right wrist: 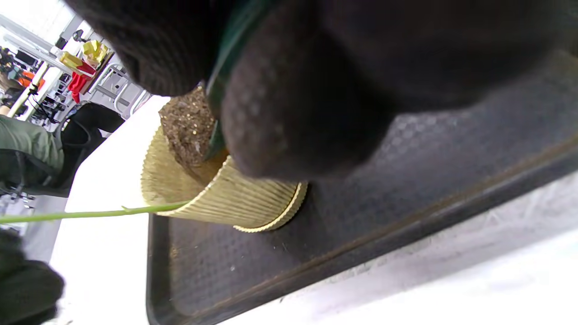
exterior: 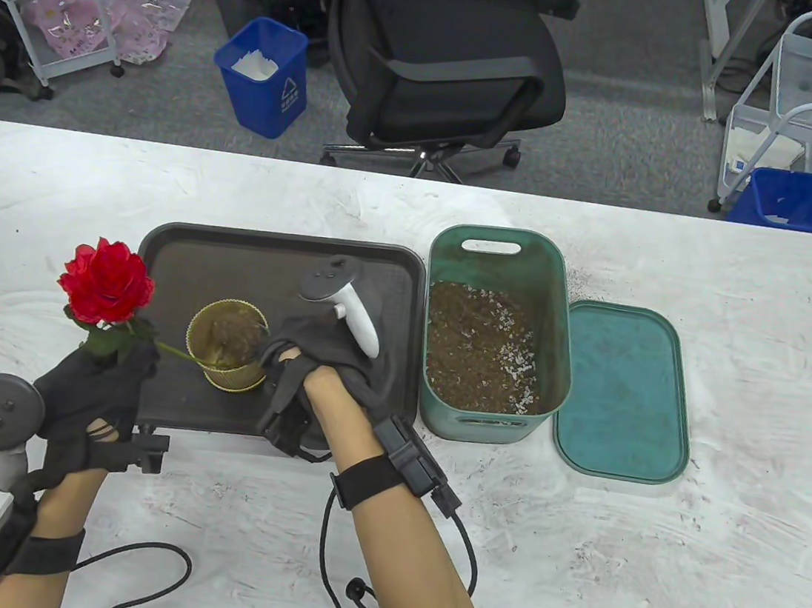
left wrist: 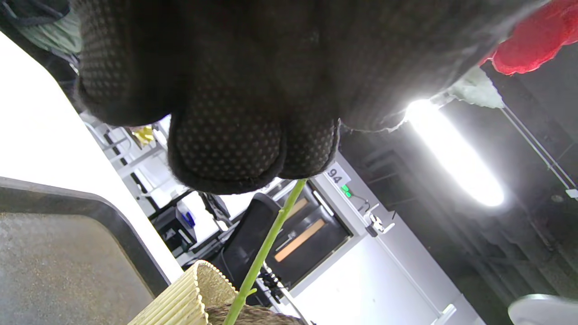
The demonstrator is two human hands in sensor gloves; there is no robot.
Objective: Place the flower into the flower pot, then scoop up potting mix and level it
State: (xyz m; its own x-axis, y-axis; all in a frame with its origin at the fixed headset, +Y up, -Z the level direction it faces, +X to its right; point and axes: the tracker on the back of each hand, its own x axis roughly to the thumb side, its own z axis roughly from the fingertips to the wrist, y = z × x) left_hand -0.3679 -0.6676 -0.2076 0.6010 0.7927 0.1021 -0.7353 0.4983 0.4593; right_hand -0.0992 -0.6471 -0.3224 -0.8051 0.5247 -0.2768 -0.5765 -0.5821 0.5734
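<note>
The red rose (exterior: 108, 282) leans out to the left, and its green stem (exterior: 175, 353) runs down into the ribbed gold flower pot (exterior: 224, 370) on the black tray (exterior: 285, 258). My left hand (exterior: 122, 360) pinches the stem just below the leaves; in the left wrist view the stem (left wrist: 266, 243) comes out under the fingers (left wrist: 226, 158) towards the pot (left wrist: 180, 300). My right hand (exterior: 279, 358) sits at the pot's right rim. It grips a dark green scoop (right wrist: 228, 54) loaded with potting mix (right wrist: 187, 119), tipped over the pot (right wrist: 235, 198).
A green bin (exterior: 560, 324) of potting mix stands right of the tray, with its lid (exterior: 622, 392) flat on the table beside it. Loose grains lie around the bin. Beyond the far table edge are an office chair (exterior: 445, 63) and blue bins.
</note>
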